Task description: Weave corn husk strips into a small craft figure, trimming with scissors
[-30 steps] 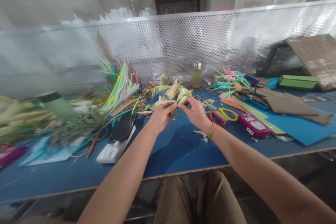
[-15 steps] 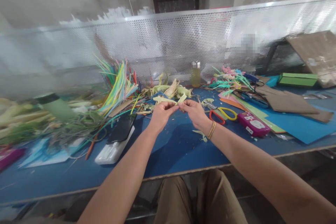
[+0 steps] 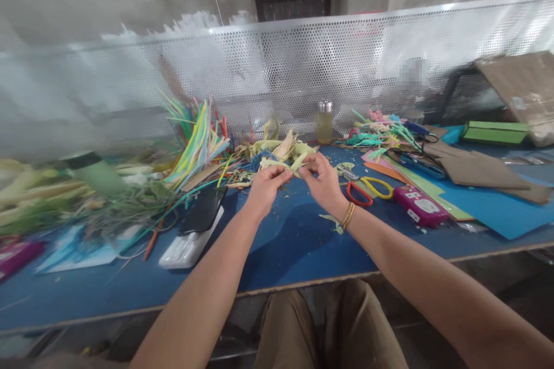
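Note:
My left hand (image 3: 269, 187) is closed, thumb and fingers pinching a pale green strip of corn husk (image 3: 298, 162) over the middle of the table. My right hand (image 3: 322, 181), with a gold bracelet at the wrist, pinches the same strip close beside the left fingertips. The fingers hide part of the strip. Just behind both hands lies a heap of corn husks (image 3: 283, 147) with blue fuzzy stuff in it. Scissors (image 3: 376, 187) with red and yellow handles lie right of my right hand.
Left on the blue table (image 3: 285, 253) lie a black phone (image 3: 202, 209) on a white case, pipe cleaners (image 3: 194, 144) and a green tumbler (image 3: 95, 173). A bottle (image 3: 324, 124) stands behind. To the right are a purple case (image 3: 420, 206), coloured paper and cardboard (image 3: 485, 170).
My right hand has lifted slightly and turned, its fingers more bent, and a bit more strip shows between the hands. My left hand stays nearly in place.

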### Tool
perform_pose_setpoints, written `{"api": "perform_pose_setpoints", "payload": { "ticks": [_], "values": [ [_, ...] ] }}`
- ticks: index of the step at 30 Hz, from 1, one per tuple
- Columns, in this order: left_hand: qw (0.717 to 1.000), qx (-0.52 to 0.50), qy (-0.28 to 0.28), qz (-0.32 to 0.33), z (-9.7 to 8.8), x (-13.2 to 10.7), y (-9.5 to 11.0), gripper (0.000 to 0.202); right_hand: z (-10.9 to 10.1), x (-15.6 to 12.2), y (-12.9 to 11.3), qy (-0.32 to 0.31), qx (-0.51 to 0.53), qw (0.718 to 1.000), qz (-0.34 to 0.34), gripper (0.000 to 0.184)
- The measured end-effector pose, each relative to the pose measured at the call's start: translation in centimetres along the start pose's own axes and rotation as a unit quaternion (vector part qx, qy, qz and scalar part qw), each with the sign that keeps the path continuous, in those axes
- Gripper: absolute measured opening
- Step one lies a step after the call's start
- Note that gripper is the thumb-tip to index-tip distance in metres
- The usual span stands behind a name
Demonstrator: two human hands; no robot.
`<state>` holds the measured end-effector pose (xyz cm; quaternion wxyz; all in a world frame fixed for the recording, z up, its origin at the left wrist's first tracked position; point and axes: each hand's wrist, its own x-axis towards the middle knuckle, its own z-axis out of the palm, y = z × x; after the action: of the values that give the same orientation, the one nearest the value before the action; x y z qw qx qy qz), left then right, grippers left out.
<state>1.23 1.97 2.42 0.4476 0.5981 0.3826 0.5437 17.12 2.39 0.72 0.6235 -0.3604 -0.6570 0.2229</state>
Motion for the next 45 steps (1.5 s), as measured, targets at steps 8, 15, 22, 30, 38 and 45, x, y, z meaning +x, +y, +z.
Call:
{"api": "perform_pose_setpoints", "payload": {
  "ticks": [8,15,22,30,38,45],
  "values": [
    [0.999,0.040,0.007,0.033,0.0,-0.2,0.2,0.024,-0.7,0.1,-0.3,-0.020,-0.152,0.987,-0.040,0.016],
    [0.998,0.030,0.023,0.042,0.0,0.2,-0.5,0.023,-0.9,-0.3,-1.6,-0.033,-0.349,0.926,-0.137,0.009],
    [0.997,0.025,0.077,0.006,-0.3,0.5,-0.8,0.024,-0.6,-0.9,-3.1,-0.078,-0.417,0.882,-0.205,0.016],
    [0.994,0.107,-0.005,-0.024,-0.5,0.1,0.1,0.018,-1.2,-0.4,-2.8,-0.080,-0.343,0.912,-0.208,0.015],
    [0.991,0.116,-0.074,0.005,-0.6,-0.5,1.3,0.025,-0.5,0.3,-0.5,-0.080,-0.010,0.997,-0.001,0.008],
    [0.985,0.158,-0.069,0.022,-0.7,-0.4,1.2,0.028,0.0,0.3,-0.2,-0.069,0.170,0.971,0.151,0.020]
  ]
}}
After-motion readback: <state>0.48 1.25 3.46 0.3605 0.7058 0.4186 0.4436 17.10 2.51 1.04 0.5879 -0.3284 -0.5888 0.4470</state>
